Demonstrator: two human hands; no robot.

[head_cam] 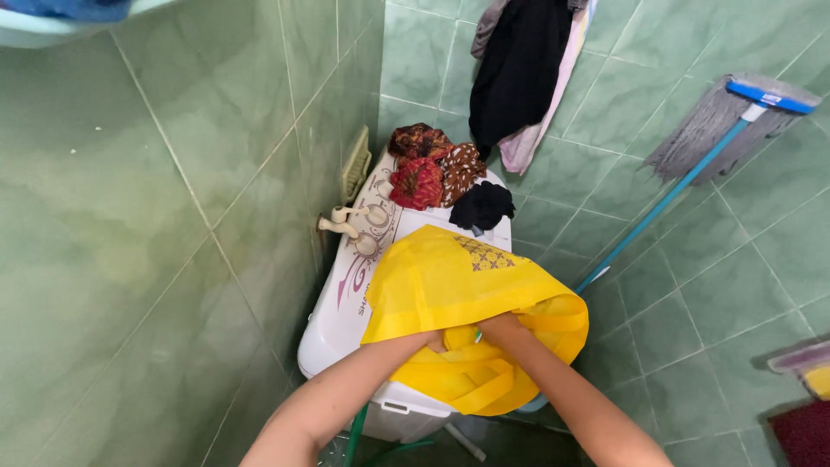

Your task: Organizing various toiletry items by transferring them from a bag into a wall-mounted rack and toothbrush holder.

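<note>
Here, in the head view, a yellow bag lay across the near end of a white washer, and both hands were at its mouth. The left hand was pushed into the folds at the bag's opening, its fingers buried in the yellow cloth, so whether they were curled or spread could not be told. The right hand sat just beside it, fingers closed on the bag's rim and handles, which bunched below the wrists.

On the washer's far end, beyond the bag, sat a pile of clothes: a red piece, a brown spotted piece and a black piece touching one another. Left of the washer's control panel a tap stuck out from the green tiled wall, with a brush above it. Above the washer, dark and pink garments hung on the wall. Right of the washer a mop with a blue handle leaned against the tiles. A green hose ran down below the washer's near corner.
</note>
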